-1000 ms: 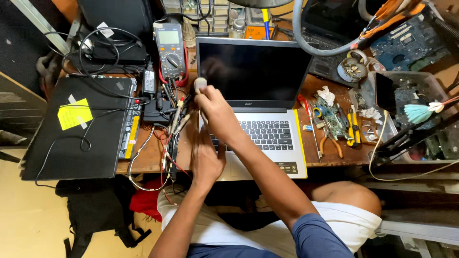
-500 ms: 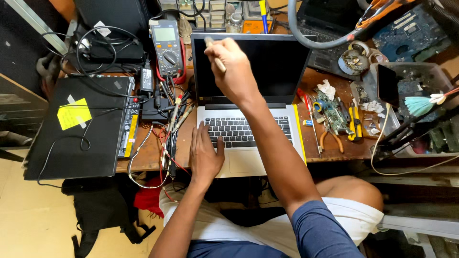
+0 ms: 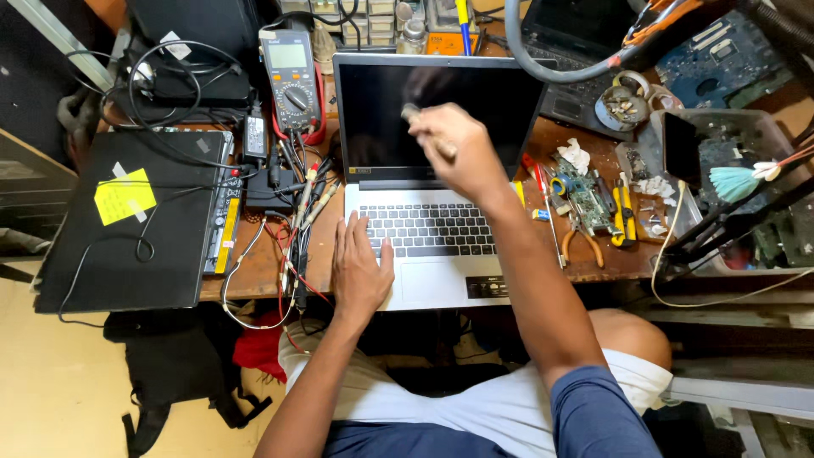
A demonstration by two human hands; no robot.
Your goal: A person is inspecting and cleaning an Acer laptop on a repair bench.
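Note:
An open silver laptop (image 3: 441, 271) with a dark screen (image 3: 381, 119) stands on the wooden workbench in front of me. My right hand (image 3: 454, 148) is raised before the screen and grips a small brush-like tool (image 3: 413, 113), its tip near the screen's upper middle. My left hand (image 3: 360, 271) lies flat, fingers apart, on the laptop's left palm rest and the edge of the keyboard (image 3: 432, 229).
A closed black laptop (image 3: 127, 246) with a yellow note lies at the left. A multimeter (image 3: 292, 80) and tangled wires (image 3: 288, 212) sit between the laptops. Pliers, a circuit board (image 3: 585, 199) and a grey tray (image 3: 721, 127) of parts crowd the right.
My right hand rose from the laptop's left edge and swept across the screen toward its upper middle with the tool. My left hand stayed pressed on the palm rest.

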